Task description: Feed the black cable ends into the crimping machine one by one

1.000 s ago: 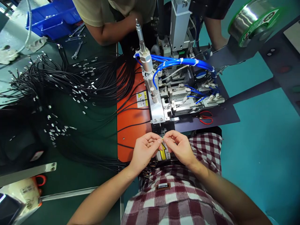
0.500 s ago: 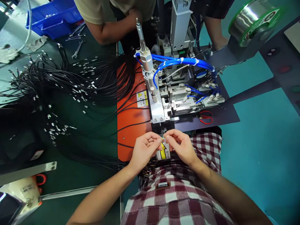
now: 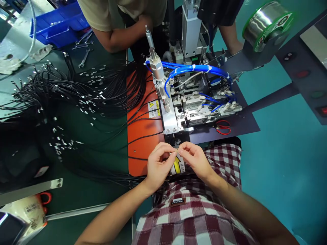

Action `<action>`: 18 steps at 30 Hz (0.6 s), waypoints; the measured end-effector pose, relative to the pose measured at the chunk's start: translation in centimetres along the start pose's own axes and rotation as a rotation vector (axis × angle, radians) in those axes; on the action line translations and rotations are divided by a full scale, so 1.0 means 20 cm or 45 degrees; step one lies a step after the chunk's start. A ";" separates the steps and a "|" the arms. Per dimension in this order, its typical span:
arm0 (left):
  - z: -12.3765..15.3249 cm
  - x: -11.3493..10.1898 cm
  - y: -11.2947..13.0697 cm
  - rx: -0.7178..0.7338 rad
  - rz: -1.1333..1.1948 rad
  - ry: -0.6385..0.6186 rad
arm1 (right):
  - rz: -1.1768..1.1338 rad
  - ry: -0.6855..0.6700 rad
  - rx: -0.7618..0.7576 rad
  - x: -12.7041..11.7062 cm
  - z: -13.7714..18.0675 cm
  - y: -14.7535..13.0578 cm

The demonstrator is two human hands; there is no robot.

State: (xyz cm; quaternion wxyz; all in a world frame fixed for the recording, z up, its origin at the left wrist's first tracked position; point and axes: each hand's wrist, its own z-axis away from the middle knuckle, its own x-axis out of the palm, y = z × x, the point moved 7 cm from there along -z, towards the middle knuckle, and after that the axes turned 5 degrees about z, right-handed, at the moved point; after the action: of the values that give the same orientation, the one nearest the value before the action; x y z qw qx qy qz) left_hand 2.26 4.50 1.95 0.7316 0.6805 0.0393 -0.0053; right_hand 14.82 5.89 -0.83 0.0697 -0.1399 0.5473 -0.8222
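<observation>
Both hands meet in front of the machine, over a white label with a yellow arrow [image 3: 177, 166]. My left hand [image 3: 158, 166] is closed, thumb and forefinger pinching the end of a black cable [image 3: 138, 158] that runs in from the left and disappears behind this hand. Fingertip to fingertip with it, my right hand [image 3: 195, 160] pinches the thin wires at that end; only a tiny pale bit shows between the fingers. Just beyond my hands stands the metal machine [image 3: 171, 119], with several black cables leading into its left side over an orange plate [image 3: 145, 132].
Bundles of black cables with metal ends [image 3: 84, 88] spread over the green table at left. Red-handled scissors [image 3: 223, 127] lie right of the machine. A solder wire spool [image 3: 267, 27] hangs at upper right. A co-worker's arm [image 3: 122, 37] rests across the far side.
The coloured wires between my fingertips show less now. My left fingers have straightened slightly and both hands stay together. The view has shifted a little.
</observation>
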 end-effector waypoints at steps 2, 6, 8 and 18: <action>-0.01 0.01 -0.01 -0.051 0.015 -0.042 | 0.055 0.047 -0.064 -0.01 0.01 -0.01; -0.02 0.02 -0.04 -0.289 0.161 -0.088 | 0.361 0.183 -0.350 -0.04 0.04 -0.06; -0.01 0.02 -0.06 -0.385 0.207 -0.100 | 0.392 0.189 -0.408 -0.03 0.06 -0.06; -0.10 0.00 0.05 0.190 -0.560 -0.280 | 0.201 0.109 -0.106 -0.14 -0.09 0.01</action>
State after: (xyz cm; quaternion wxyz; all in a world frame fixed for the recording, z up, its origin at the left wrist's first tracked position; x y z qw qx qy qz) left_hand 2.22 6.61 2.89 0.6607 0.7030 0.1060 -0.2410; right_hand 16.85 8.07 -2.07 0.1050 -0.0636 0.5928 -0.7959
